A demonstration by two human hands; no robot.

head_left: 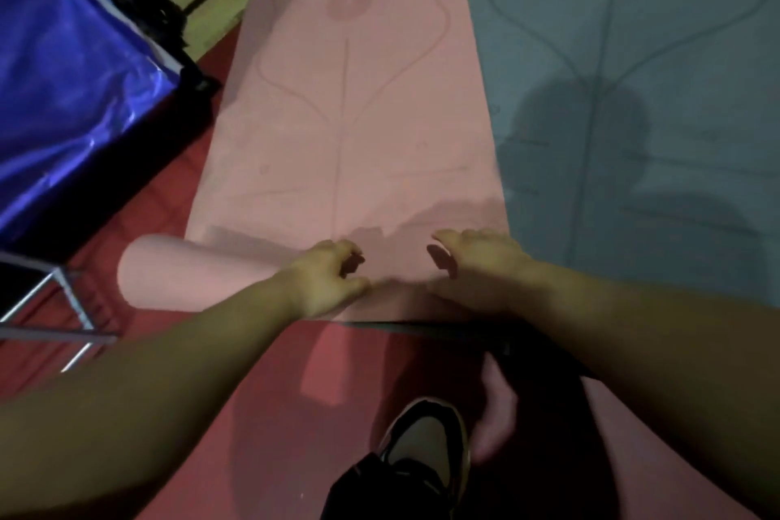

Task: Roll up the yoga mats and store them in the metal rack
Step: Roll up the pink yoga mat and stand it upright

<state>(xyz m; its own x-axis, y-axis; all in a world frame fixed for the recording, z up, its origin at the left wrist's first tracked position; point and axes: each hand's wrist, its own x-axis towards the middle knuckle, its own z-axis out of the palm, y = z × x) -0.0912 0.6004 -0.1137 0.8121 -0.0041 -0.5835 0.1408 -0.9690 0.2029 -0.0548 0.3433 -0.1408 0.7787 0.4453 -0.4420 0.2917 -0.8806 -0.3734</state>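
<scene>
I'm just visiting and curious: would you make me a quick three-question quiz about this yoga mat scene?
1. True or false: the pink yoga mat is fully rolled up.
2. What lies directly to the right of the pink mat? A) grey-blue yoga mat B) a wooden bench C) a red bucket
3. Fill in: both bare hands rest on the ____ end of the pink mat.

Key:
1. False; only the near end is rolled, the rest lies flat on the red floor.
2. A, the grey-blue yoga mat, still flat.
3. Rolled; left hand and right hand sit on the roll.
</scene>
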